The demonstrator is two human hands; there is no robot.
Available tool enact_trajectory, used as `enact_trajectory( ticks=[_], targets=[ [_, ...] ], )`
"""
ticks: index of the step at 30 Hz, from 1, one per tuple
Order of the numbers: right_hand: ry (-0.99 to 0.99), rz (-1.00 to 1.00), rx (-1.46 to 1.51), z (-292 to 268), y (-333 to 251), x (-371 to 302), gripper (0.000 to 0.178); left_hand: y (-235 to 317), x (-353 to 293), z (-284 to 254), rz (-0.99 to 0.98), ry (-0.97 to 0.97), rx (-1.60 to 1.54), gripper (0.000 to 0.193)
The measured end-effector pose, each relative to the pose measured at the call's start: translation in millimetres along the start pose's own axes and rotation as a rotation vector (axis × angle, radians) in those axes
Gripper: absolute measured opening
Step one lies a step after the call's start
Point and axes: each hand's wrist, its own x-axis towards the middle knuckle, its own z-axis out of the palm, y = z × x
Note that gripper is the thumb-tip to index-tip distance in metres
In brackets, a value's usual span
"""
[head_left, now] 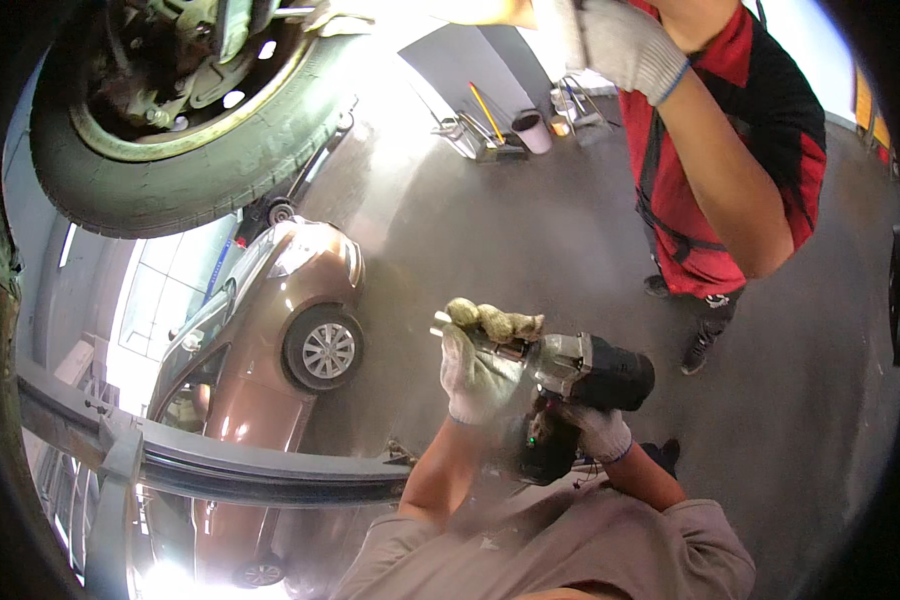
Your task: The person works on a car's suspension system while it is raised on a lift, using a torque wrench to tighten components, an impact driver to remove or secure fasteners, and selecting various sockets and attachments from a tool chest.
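A cordless impact wrench (610, 372) with a black body and a grey metal nose is in front of my chest, nose toward the left. My right hand (602, 430), in a pale knit glove, is closed round its grip below the body. Just under that grip sits the bulky black battery (542, 447), with a small green light. My left hand (482, 375), in a white glove with dirty yellowish fingertips, is closed round the socket at the wrench's nose. Small bright tips stick out past its fingers; what they belong to I cannot make out.
A raised wheel (200, 190) hangs at upper left. Close on the right a co-worker in a red and black shirt (700, 240) reaches up with gloved hands. A brown car (245, 375) stands left, behind a grey lift arm (270, 475). A bucket (532, 132) and tools stand far back.
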Motion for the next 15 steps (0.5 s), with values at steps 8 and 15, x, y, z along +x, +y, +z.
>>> enact_trajectory(
  ticks=[8,15],
  targets=[
    [-0.012,-0.332,-0.549,36.8,10.1,72.8,0.042,52.8,32.2,-27.4,-0.125,0.053,0.314,0.037],
    [-0.652,0.411,1.428,41.2,-64.5,188.4,0.073,151.2,84.8,-5.1,0.81,-0.072,2.015,0.04]
  ],
)
